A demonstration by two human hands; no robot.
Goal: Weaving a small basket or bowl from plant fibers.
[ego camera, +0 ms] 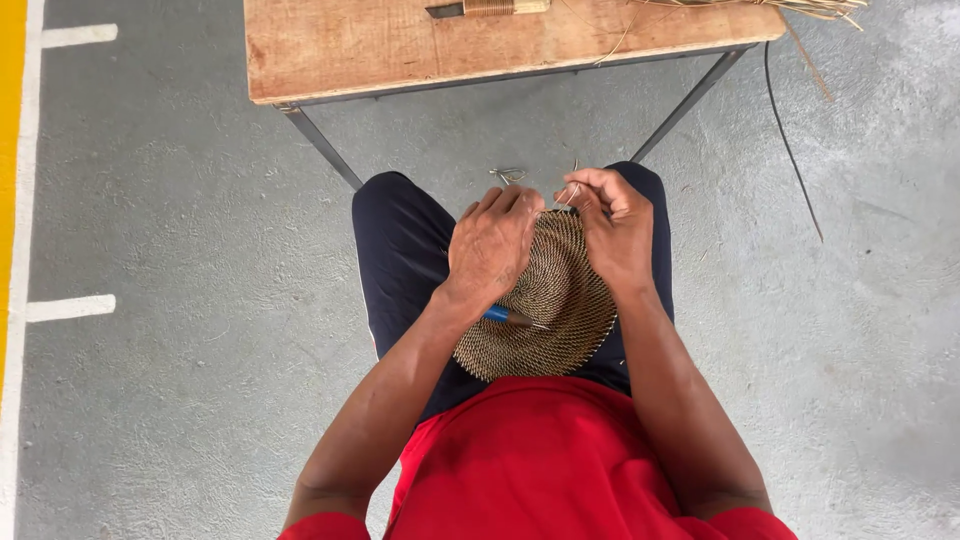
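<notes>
A round woven coil disc [548, 310] of tan fibre rests on my lap. My left hand [492, 243] grips its far left edge, and a blue-handled pointed tool [510, 317] sticks out from under that hand across the disc. My right hand [615, 225] pinches a thin pale fibre strand [572, 190] at the disc's far rim, fingers closed on it. Both hands nearly touch at the top of the disc.
A wooden bench [400, 50] on thin metal legs [320, 145] stands ahead, with a knife-like tool [485, 8] and loose straw fibres [780, 8] on it. Grey concrete floor [180, 250] surrounds me, with white and yellow painted lines [18, 250] at the left. A dark cable [795, 150] lies at the right.
</notes>
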